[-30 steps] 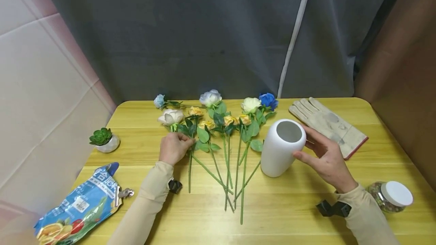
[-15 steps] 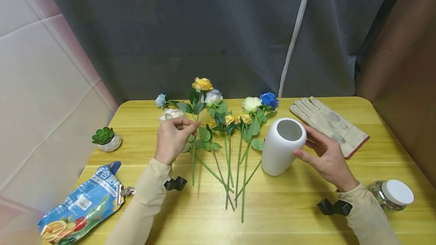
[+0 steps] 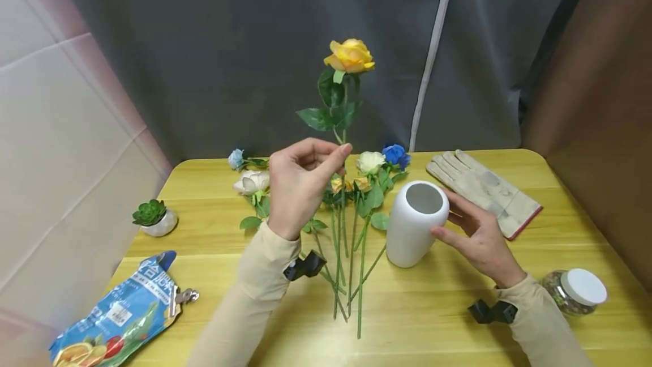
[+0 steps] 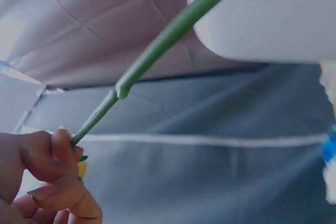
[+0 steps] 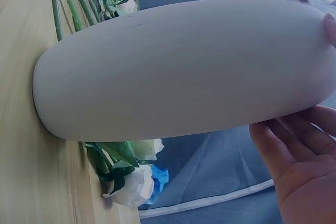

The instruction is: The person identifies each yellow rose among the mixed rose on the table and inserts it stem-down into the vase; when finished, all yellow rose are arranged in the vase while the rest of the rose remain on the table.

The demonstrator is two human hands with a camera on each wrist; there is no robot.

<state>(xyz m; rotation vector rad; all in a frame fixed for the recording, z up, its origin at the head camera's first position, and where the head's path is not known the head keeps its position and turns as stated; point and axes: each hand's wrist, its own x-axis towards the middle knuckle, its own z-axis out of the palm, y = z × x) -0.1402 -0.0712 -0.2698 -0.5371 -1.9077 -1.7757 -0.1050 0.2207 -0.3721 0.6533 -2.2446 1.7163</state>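
Note:
My left hand (image 3: 300,188) pinches a yellow rose (image 3: 350,56) by its stem between thumb and fingers. The flower stands upright above the table, against the dark curtain. In the left wrist view its green stem (image 4: 163,43) runs from the fingertips across to the upper right. A white vase (image 3: 410,231) stands on the table right of the other flowers, its mouth facing up. My right hand (image 3: 479,237) holds the vase near its top, thumb in front and fingers along the far side. The right wrist view shows the vase's smooth wall (image 5: 178,72) close up.
Loose flowers lie mid-table, among them a blue rose (image 3: 396,156) and a cream rose (image 3: 370,162). Gloves (image 3: 484,191) lie behind the vase, a lidded jar (image 3: 573,292) at right. Left are a small succulent (image 3: 153,217) and a clipped blue bag (image 3: 119,313).
My left hand has lifted the yellow rose off the table and carried it up and right, closer to the vase. The right hand stays on the vase.

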